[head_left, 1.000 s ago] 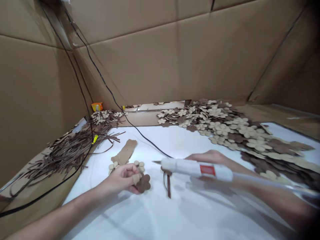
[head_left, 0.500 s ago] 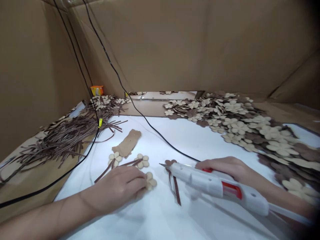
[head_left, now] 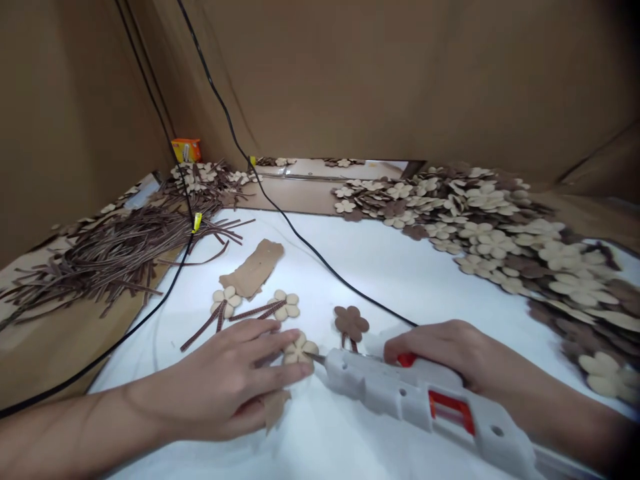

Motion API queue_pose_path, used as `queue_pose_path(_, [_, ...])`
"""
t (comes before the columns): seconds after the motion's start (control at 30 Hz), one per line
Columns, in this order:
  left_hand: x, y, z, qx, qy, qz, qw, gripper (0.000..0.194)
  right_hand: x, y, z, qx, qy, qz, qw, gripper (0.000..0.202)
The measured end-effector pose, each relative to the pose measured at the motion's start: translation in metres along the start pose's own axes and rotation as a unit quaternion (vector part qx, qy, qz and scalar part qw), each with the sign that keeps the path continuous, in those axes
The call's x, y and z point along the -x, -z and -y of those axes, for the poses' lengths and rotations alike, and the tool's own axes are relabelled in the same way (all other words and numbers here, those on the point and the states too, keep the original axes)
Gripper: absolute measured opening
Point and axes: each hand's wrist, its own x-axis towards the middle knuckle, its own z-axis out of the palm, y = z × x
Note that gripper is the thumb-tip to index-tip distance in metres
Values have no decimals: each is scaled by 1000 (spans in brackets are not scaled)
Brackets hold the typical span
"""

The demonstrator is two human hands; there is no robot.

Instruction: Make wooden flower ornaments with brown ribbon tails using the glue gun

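Observation:
My right hand (head_left: 450, 350) grips a white and grey hot glue gun (head_left: 400, 387) with a red trigger. The gun's metal nozzle touches the middle of a cream fabric flower (head_left: 300, 350) on the white sheet. My left hand (head_left: 250, 373) holds this flower down, two fingertips on its petals. A small tan scrap (head_left: 275, 407) sticks out from under that hand; how it is held is hidden. Just beyond the gun lies a brown flower (head_left: 351, 323) with thin strips under it. Two cream flowers, a left one (head_left: 230, 300) and a right one (head_left: 287, 305), have brown strips across them.
A torn cardboard piece (head_left: 253, 267) lies on the white sheet (head_left: 320, 240). Brown strips (head_left: 120, 247) are heaped at left, cream and brown flowers (head_left: 490, 233) at right. A black cord (head_left: 310, 247) crosses the workspace. Cardboard walls (head_left: 340, 80) surround it; an orange box (head_left: 186, 150) stands back left.
The glue gun has moved left and nearer, its nozzle now at the cream flower. My left fingers have spread over that flower, and the brown flower has come into fuller view.

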Motion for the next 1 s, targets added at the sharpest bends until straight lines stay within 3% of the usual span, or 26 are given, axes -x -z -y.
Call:
queue_pose_path(0.1, [-1,3,1,5,-4,19,1000,42,0,-3,-1,-18,8,25,999,13])
queue_pose_path(0.2, [-2,5,1,3,-3,32,999,41,0,-5,0,-34,-11,9,999,14])
queue_pose_path(0.47, [-3,3,2,3,2,27,1000,39,4,-9,-1,-5,-9,1,1000,12])
queue_pose_path(0.73, [-2,2,1,1,14,29,999,38,3,-12,-7,17,49,-2,999,11])
queue_pose_path(1.0, [-3,2,1,9,13,27,1000,38,4,-13,-8,18,38,0,999,10])
